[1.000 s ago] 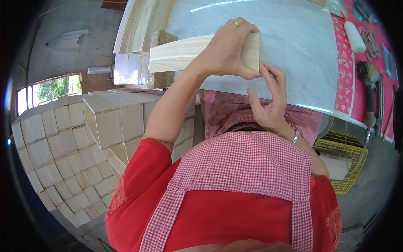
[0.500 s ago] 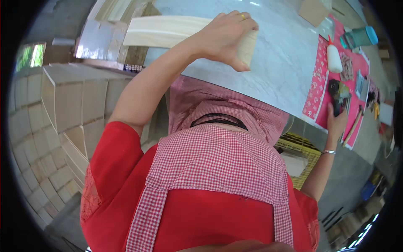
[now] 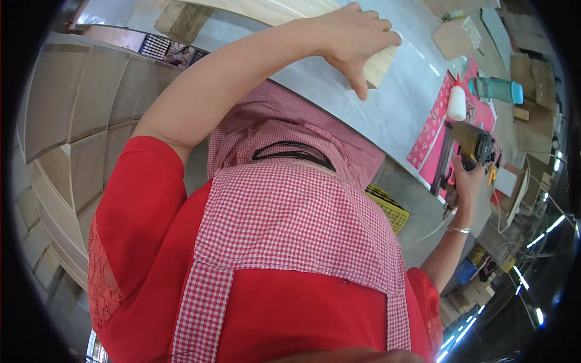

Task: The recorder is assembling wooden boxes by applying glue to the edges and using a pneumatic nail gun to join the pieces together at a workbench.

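My left hand (image 3: 356,41) reaches across the worktable and grips the end of a long pale wooden board (image 3: 381,65), thumb on the near side and fingers over the far side. The forearm hides part of the board. On the right, my right hand (image 3: 468,184) is wrapped round a nail gun (image 3: 474,144) with a brownish body, a black head and a long dark magazine. The nail gun is held over the pink cloth (image 3: 425,149), beside a white glue bottle (image 3: 456,104) with a red tip.
A teal bottle (image 3: 496,89) lies past the glue bottle. A wooden box (image 3: 457,37) stands farther back on the marbled tabletop (image 3: 339,100). At the left are stacked wooden panels (image 3: 91,97); a yellow crate (image 3: 390,209) sits below the table edge.
My right hand has lifted the nail gun from the pink cloth. My left hand stays on the board's end. The whole view has shifted and turned.
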Demonstrator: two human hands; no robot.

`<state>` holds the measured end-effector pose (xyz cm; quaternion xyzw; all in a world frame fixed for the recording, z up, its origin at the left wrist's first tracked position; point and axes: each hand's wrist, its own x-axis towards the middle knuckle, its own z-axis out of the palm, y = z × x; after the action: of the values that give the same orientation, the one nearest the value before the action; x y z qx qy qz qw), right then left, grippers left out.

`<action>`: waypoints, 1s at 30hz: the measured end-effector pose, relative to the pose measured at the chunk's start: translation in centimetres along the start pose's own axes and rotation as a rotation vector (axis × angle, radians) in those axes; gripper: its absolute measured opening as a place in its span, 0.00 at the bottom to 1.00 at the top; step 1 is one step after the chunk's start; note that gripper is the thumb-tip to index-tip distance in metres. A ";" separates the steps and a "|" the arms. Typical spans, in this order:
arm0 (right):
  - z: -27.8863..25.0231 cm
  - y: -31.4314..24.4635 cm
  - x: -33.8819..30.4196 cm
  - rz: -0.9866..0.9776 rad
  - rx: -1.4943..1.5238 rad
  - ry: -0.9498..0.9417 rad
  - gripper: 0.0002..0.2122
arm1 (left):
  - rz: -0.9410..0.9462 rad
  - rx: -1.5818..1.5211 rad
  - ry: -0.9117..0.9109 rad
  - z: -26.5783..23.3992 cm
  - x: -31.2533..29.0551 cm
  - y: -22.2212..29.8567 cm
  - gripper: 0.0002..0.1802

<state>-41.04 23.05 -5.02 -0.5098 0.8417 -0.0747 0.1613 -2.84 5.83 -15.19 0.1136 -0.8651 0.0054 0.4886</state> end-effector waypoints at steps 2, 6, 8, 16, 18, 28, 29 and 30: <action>-1.1 -4.7 -2.8 -0.046 0.123 -0.004 0.18 | 0.076 -0.017 0.112 -0.4 1.0 0.7 0.26; -2.5 -9.4 -4.4 -0.362 0.252 -0.113 0.18 | -0.455 -0.064 -0.734 -3.2 5.2 2.4 0.42; -2.8 -11.6 -4.7 -0.420 0.176 -0.185 0.20 | -0.486 -0.077 -0.746 -3.5 5.3 2.5 0.39; -2.9 -14.8 -4.3 -0.660 0.028 -0.238 0.17 | -0.547 0.365 -0.877 -3.8 7.2 6.5 0.36; -2.9 -15.0 -4.2 -0.660 0.039 -0.246 0.17 | -0.558 0.591 -0.936 -3.9 7.2 6.5 0.36; -3.1 -16.9 -4.4 -0.549 0.006 -0.296 0.19 | -0.500 -0.090 -0.706 -3.8 4.9 2.6 0.35; -3.2 -17.1 -4.3 -0.550 0.005 -0.292 0.19 | -0.496 -0.091 -0.705 -4.1 5.2 2.9 0.34; -3.4 -17.3 -4.2 -0.603 -0.014 -0.304 0.18 | -0.494 -0.089 -0.702 -4.2 5.5 3.6 0.34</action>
<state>-25.99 18.47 3.98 -0.7424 0.6196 -0.0364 0.2521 -2.73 8.80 -7.96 0.2910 -0.9250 -0.1881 0.1557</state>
